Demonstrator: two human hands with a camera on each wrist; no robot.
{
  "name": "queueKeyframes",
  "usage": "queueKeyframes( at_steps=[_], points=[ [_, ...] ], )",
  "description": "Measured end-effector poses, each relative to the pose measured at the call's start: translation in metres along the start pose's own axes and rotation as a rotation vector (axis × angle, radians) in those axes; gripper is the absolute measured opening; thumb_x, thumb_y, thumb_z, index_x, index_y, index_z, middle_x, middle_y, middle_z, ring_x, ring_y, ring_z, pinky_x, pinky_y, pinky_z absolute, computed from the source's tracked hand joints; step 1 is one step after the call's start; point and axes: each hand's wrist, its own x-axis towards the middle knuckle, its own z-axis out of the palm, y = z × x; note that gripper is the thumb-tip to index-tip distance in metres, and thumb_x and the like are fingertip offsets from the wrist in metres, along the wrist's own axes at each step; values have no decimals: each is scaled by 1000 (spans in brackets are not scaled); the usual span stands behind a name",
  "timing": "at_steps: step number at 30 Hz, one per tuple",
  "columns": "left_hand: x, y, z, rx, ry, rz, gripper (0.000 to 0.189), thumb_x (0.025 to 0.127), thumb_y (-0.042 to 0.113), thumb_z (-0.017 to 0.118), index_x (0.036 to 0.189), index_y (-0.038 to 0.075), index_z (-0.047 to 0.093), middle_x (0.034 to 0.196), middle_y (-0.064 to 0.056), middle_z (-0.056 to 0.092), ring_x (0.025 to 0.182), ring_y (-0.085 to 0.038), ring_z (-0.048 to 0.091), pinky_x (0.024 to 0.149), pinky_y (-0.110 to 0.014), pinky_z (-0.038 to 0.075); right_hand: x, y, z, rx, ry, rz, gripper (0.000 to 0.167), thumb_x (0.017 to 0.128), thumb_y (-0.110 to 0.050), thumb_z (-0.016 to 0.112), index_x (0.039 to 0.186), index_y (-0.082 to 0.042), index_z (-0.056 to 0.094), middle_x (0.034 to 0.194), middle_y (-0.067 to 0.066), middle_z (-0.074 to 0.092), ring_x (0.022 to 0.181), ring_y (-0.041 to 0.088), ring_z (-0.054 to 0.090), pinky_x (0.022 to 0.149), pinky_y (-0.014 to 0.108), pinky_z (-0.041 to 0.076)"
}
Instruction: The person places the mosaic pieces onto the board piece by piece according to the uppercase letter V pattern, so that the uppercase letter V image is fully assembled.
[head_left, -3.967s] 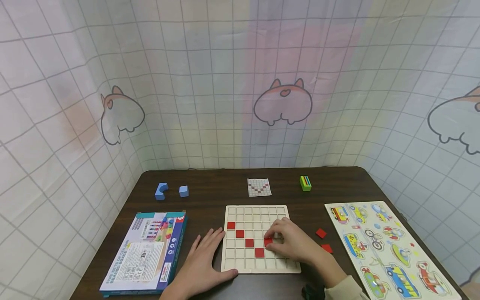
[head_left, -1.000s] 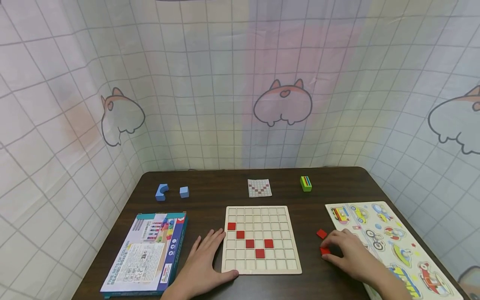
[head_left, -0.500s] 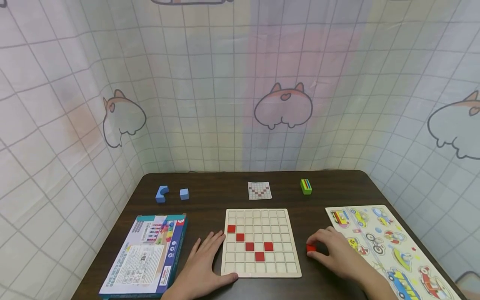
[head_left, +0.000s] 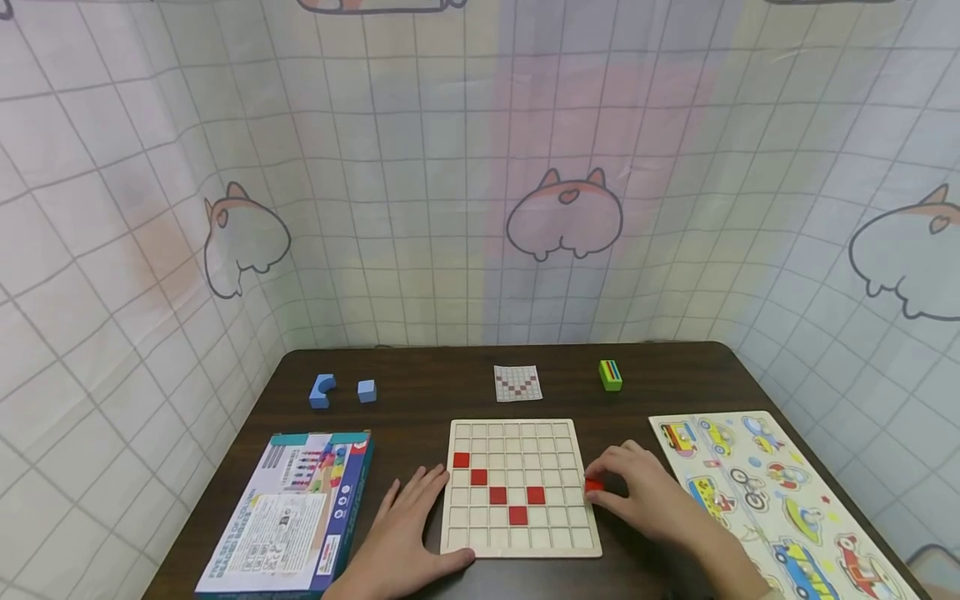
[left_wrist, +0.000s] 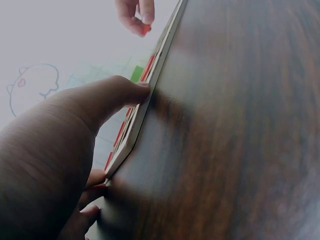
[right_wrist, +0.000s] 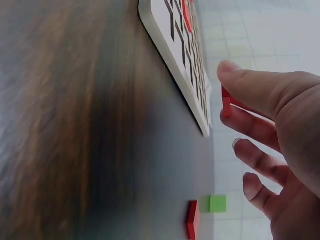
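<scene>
A pale wooden grid board (head_left: 551,450) lies mid-table, with several red square tiles (head_left: 498,496) set in its cells in a slanting line that turns up at the right. Spread flat, my left hand (head_left: 401,529) touches the board's left edge with its fingertips, while its thumb presses the near edge, also seen in the left wrist view. My right hand (head_left: 637,492) pinches a red tile (right_wrist: 226,102) between thumb and index finger, just off the board's right edge. Another loose red tile (right_wrist: 193,220) lies on the table in the right wrist view; the hand hides it in the head view.
A small pattern card (head_left: 517,383) lies behind the board. Blue blocks (head_left: 367,391) and a green striped block (head_left: 611,375) sit at the back. A boxed set (head_left: 281,517) is at the left, a picture puzzle board (head_left: 780,500) at the right.
My right hand has let go of a red tile in the board, picked another off the table at the right, and carried it left to the board's edge. The left hand stays put.
</scene>
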Motion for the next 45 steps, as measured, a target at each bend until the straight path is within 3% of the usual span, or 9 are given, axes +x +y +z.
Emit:
queueKeyframes(
  at_steps=[9,19,27,39,45],
  points=[
    [1,-2,1,13,22,16,128,74,98,71,174,24,40,180,2,40,173,-32,23,138,-74,10,20,-6,9,27,-35,-1,21,95,-29,91,113,-25,82,113,-15,76,103,12,57,90,37,53],
    [0,-2,2,13,25,17,128,74,97,71,174,24,40,180,2,40,173,-32,24,138,-74,10,38,-13,24,89,-86,-23,17,95,-31,91,108,-27,81,108,-13,76,99,17,55,83,32,46],
    [0,-1,1,10,6,-2,128,73,97,71,174,25,40,180,1,40,173,-34,24,137,-76,10,47,-10,37,104,-109,-19,16,94,-31,91,107,-27,82,106,-15,75,96,17,55,81,30,46],
    [0,1,0,1,-4,-2,127,74,97,72,174,24,40,180,1,40,173,-34,24,136,-77,10,52,-6,39,103,-114,11,14,94,-32,91,105,-30,82,112,-13,73,103,15,55,88,34,48],
    [0,2,0,0,4,1,127,74,96,73,174,24,40,180,2,40,173,-33,23,137,-75,9,56,-5,39,127,-118,30,15,93,-30,93,105,-29,83,108,-13,73,102,14,54,85,31,48]
  ],
)
